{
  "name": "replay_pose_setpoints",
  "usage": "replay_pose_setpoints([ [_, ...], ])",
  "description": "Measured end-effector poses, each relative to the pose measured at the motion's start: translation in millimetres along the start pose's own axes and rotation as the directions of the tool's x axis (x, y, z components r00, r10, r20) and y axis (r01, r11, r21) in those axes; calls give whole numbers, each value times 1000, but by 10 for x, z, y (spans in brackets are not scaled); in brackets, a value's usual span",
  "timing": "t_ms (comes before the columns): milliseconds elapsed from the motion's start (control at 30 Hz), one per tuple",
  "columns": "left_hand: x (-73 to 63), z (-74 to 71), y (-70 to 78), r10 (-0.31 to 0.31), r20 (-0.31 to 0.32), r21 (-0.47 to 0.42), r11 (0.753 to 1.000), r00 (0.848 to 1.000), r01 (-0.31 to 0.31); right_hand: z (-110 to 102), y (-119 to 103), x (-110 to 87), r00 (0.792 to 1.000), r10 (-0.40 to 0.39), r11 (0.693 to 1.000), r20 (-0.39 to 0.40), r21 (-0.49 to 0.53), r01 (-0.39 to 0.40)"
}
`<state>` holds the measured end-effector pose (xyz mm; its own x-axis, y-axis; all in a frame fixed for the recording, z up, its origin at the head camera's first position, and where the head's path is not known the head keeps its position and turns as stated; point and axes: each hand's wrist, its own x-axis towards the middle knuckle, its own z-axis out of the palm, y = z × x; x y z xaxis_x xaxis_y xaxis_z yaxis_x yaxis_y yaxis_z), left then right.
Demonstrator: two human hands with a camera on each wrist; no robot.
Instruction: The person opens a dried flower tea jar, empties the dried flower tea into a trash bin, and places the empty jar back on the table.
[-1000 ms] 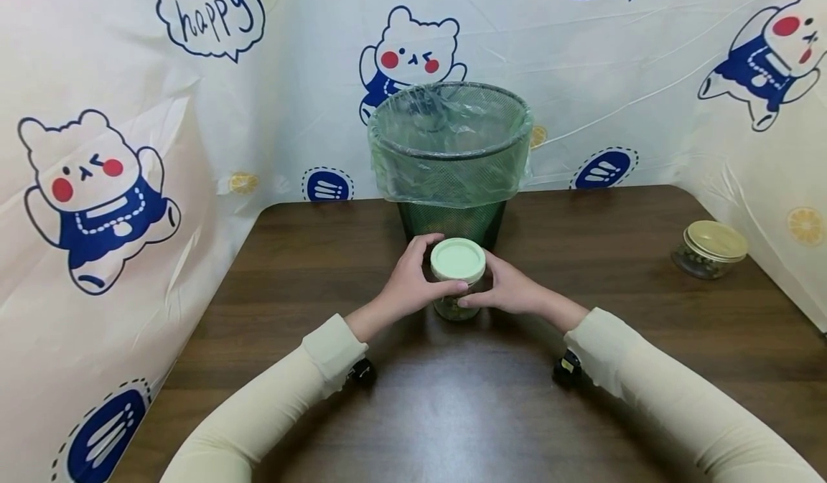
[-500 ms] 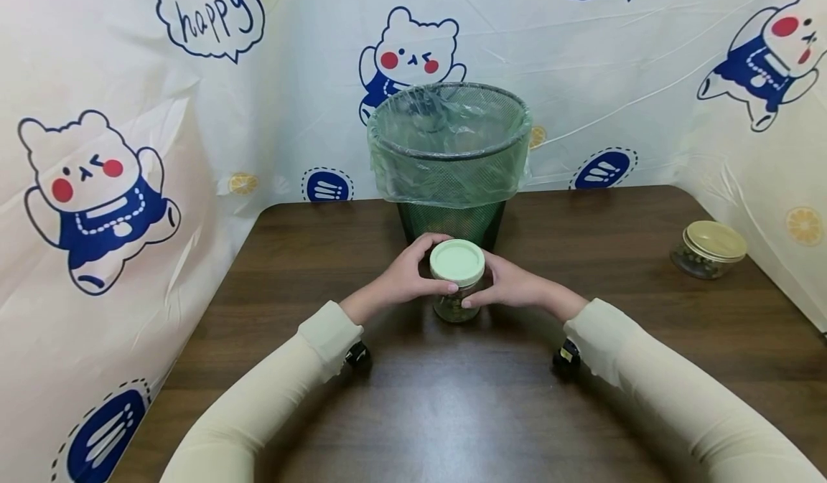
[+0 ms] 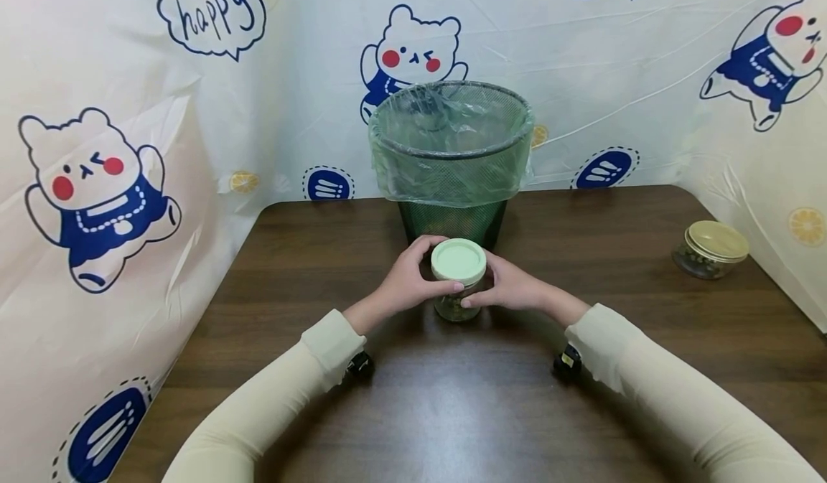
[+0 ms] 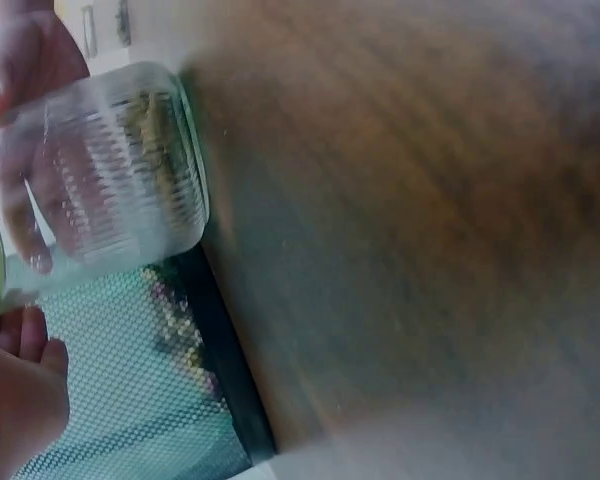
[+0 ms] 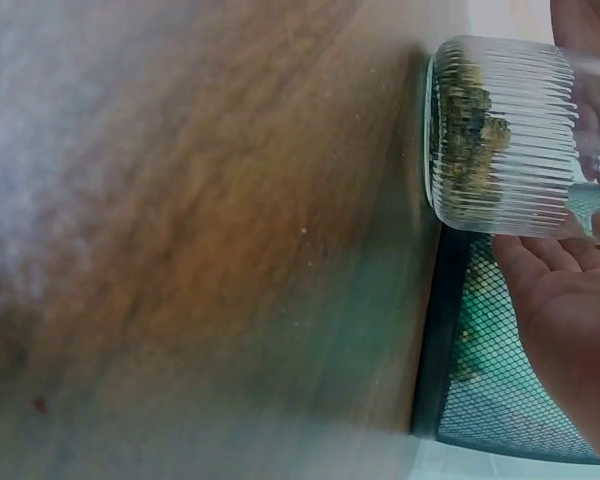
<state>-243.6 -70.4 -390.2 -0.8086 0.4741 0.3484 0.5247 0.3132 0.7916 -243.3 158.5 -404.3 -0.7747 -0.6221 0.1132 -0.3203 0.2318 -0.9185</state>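
Note:
A clear ribbed glass jar with a pale green lid stands upright on the table, close in front of the wire bin. Brownish dried bits lie at its bottom. My left hand holds it from the left, thumb across the front just under the lid. From the right, my right hand grips the jar's side, its thumb slightly lower on the glass. The two thumb tips almost meet in front. Most of the other fingers are hidden behind the jar in the head view.
A mesh waste bin with a green plastic liner stands behind the jar. A lower jar with a yellowish lid sits at the table's right side. Printed cloth walls the wooden table at the back and sides.
My left thumb drew back slightly to the left and then came forward again beneath the lid. The jar and my right hand have stayed nearly in place.

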Motion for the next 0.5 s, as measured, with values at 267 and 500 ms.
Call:
replay_pose_setpoints([
  [267, -80, 122, 72, -27, -129, 31, 999, 991, 31, 38, 3, -14, 999, -9, 1000, -35, -11, 9],
  [500, -135, 203, 136, -72, -187, 59, 995, 980, 84, 62, -9, -30, 998, -6, 1000, -58, -30, 4],
])
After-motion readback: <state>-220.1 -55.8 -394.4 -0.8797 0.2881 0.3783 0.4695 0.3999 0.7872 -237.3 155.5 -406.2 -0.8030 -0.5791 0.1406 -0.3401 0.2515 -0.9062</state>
